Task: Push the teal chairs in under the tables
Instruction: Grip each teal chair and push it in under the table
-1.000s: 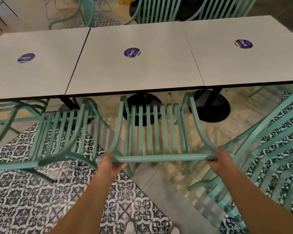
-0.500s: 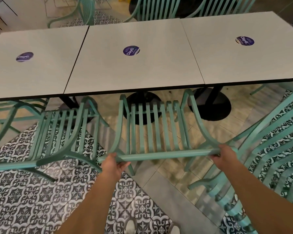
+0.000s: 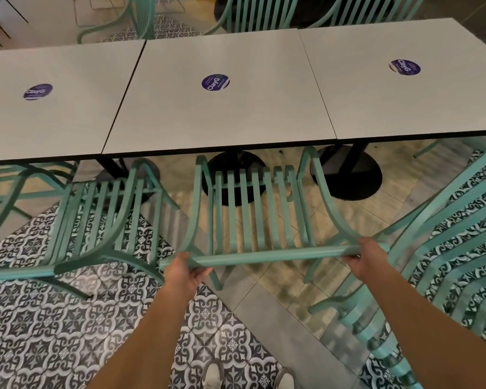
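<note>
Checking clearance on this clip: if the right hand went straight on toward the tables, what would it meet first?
Probably the middle table's near edge, though depth is unclear; the right hand grips the chair's top rail.

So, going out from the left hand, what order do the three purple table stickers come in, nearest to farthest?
Measured from the left hand, which has a grip on the chair's top rail:
1. Middle sticker, straight ahead on the middle table.
2. Left sticker, off to the left.
3. Right sticker, far across on the right table.
</note>
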Available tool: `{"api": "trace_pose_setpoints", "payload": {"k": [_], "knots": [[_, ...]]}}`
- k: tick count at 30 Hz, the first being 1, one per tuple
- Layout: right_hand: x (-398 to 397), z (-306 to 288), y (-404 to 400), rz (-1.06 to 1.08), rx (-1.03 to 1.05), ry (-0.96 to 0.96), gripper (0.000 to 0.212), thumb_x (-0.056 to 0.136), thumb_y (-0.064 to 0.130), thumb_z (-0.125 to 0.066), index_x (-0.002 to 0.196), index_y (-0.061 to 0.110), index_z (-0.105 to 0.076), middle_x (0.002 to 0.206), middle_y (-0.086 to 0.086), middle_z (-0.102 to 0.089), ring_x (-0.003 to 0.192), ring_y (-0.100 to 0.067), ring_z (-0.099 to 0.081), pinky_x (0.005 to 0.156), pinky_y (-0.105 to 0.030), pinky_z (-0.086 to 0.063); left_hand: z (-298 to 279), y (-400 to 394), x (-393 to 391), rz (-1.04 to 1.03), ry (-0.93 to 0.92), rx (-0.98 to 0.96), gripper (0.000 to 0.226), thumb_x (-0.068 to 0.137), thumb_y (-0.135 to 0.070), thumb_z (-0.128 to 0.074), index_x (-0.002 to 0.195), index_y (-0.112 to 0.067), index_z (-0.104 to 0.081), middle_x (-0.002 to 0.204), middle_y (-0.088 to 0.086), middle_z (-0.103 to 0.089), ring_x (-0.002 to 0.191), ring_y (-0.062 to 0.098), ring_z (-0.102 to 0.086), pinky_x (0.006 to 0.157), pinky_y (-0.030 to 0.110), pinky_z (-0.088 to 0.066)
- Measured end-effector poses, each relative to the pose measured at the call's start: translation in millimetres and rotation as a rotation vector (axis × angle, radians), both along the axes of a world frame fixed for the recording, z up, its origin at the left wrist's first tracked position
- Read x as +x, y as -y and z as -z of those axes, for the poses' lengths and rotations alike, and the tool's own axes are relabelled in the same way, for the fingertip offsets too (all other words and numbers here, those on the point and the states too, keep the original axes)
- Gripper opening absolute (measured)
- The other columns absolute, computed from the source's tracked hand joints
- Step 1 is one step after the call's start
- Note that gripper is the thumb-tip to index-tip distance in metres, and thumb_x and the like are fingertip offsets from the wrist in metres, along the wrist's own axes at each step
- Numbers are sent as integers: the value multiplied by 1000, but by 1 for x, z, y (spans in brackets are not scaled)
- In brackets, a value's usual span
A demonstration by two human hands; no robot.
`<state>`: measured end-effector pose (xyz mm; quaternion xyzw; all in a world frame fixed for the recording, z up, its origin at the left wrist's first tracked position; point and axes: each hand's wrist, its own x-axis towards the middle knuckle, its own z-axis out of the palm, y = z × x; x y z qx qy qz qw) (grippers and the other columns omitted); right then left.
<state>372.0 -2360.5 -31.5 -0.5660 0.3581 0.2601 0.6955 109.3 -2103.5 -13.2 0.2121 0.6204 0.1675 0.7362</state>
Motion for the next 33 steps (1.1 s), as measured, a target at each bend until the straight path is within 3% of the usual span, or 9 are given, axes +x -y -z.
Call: {"api": "trace_pose_setpoints", "payload": {"k": [2, 5, 9, 12, 15, 19, 22, 29, 33], "knots": [[3, 1, 3, -21, 20, -22, 44, 97, 13, -50, 138, 3, -37, 123, -17, -46, 104, -30, -51, 87, -43, -48, -1, 1, -2, 30, -34, 22, 30, 99, -16, -52, 126, -3, -48, 119, 25, -59, 92, 35, -65, 74, 48, -60], [3, 6, 13, -147, -4, -20, 34, 98, 19, -50, 128, 5, -42, 128, -19, -46, 100, -31, -53, 96, -47, -45, -6, 6, -12, 129, -82, 47, 22, 99, -22, -53, 115, -7, -52, 118, 24, -58, 98, 37, -65, 85, 50, -55], [-19, 9, 37, -396, -83, 86, 48, 97, 40, -50, 134, 11, -41, 122, -13, -43, 105, -29, -50, 102, -49, -41, -19, 25, -19, 378, -131, 81, 31, 97, -29, -55, 119, -8, -55, 120, 21, -58, 103, 40, -63, 85, 52, -54], [-40, 11, 63, -557, -222, 186, 52, 97, 45, -47, 135, 10, -43, 127, -11, -49, 121, -31, -47, 101, -48, -40, -29, 51, -15, 589, -179, 121, 36, 99, -39, -49, 116, -8, -54, 116, 17, -61, 104, 36, -63, 92, 52, -51], [-52, 18, 101, -815, -470, 336, 52, 97, 43, -47, 136, 9, -47, 137, -12, -51, 125, -33, -47, 105, -45, -36, -41, 87, 2, 762, -245, 235, 28, 101, -36, -46, 108, -11, -55, 101, 10, -63, 92, 28, -64, 78, 41, -52], [-56, 11, 161, -1086, -741, 423, 51, 96, 41, -51, 139, 14, -45, 138, -12, -50, 120, -29, -52, 94, -33, -40, -48, 135, 37, 1379, -363, 708, 20, 101, -23, -46, 83, -18, -55, 78, -3, -55, 68, 4, -51, 72, 21, -51], [-65, 0, 212, -1131, -918, 452, 59, 94, 49, -48, 143, 17, -39, 143, -8, -46, 127, -26, -46, 101, -34, -40, -44, 174, 66, 1844, -349, 1073, 31, 93, -43, -45, 106, -20, -61, 103, 1, -63, 93, 16, -61, 83, 28, -49], [-103, -34, 307, -981, -1184, 357, 62, 95, 54, -40, 148, 23, -30, 151, -7, -36, 133, -25, -41, 108, -38, -35, -42, 273, 174, 2289, -105, 1654, 32, 93, -40, -46, 116, -22, -60, 114, 3, -62, 107, 26, -59, 89, 39, -48], [-112, -70, 361, -812, -1256, 317, 59, 95, 51, -43, 145, 20, -35, 144, -10, -43, 129, -28, -42, 105, -40, -39, -48, 343, 225, 2460, 50, 1790, 37, 96, -38, -47, 123, -16, -58, 120, 9, -59, 111, 30, -58, 92, 40, -48]]}}
